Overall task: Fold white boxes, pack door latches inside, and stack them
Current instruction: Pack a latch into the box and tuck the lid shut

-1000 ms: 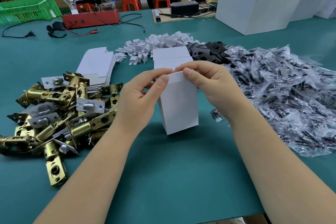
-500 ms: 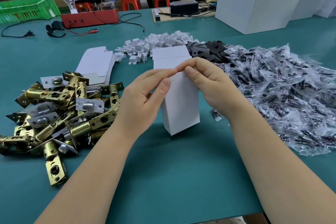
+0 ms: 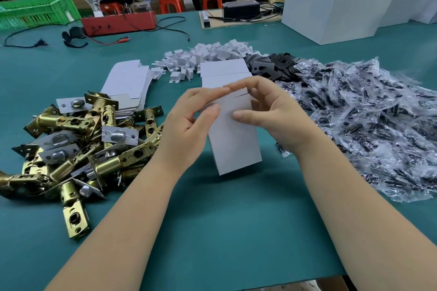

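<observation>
A small white box (image 3: 234, 139) stands upright on the green table, in the middle of the head view. My left hand (image 3: 189, 123) holds its upper left side, thumb on the front face and fingers over the top flap. My right hand (image 3: 272, 113) grips the upper right side, thumb pressed on the front and fingers curled over the top. Brass door latches (image 3: 78, 144) lie heaped at the left. Behind them sits a stack of flat white box blanks (image 3: 128, 82). Just behind the held box stand finished white boxes (image 3: 223, 72).
Small white card inserts (image 3: 205, 56) are heaped at the back centre, black plates (image 3: 269, 66) beside them, and clear bags of screws (image 3: 369, 113) spread across the right. Large white cartons (image 3: 335, 7) stand far right. A red device (image 3: 118, 22) and green crate (image 3: 35, 10) sit at the far left.
The box's top has tipped toward me. My left fingers slid along the top flap and my right thumb moved down onto the front face.
</observation>
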### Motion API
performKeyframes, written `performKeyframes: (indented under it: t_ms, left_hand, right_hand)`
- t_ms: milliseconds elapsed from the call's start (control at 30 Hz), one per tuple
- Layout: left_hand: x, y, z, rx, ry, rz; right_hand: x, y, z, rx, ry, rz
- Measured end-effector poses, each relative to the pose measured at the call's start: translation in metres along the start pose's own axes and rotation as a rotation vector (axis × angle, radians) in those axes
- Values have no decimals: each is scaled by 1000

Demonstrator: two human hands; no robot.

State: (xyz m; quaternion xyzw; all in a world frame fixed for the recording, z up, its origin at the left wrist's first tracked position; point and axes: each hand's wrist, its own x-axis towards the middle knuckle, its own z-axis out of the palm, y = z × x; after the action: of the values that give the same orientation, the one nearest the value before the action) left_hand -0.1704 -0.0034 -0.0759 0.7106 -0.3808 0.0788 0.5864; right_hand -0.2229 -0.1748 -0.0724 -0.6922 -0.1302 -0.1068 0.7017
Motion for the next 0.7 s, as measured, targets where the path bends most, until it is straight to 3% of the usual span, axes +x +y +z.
performKeyframes:
  t_ms: [433, 700]
  left_hand:
    - [6, -5, 3, -81, -54, -76]
    - [-2, -3, 3, 37, -15, 70]
  right_hand:
    - [3, -4, -3, -83, 66, 22]
    - [1, 1, -7, -48, 29, 78]
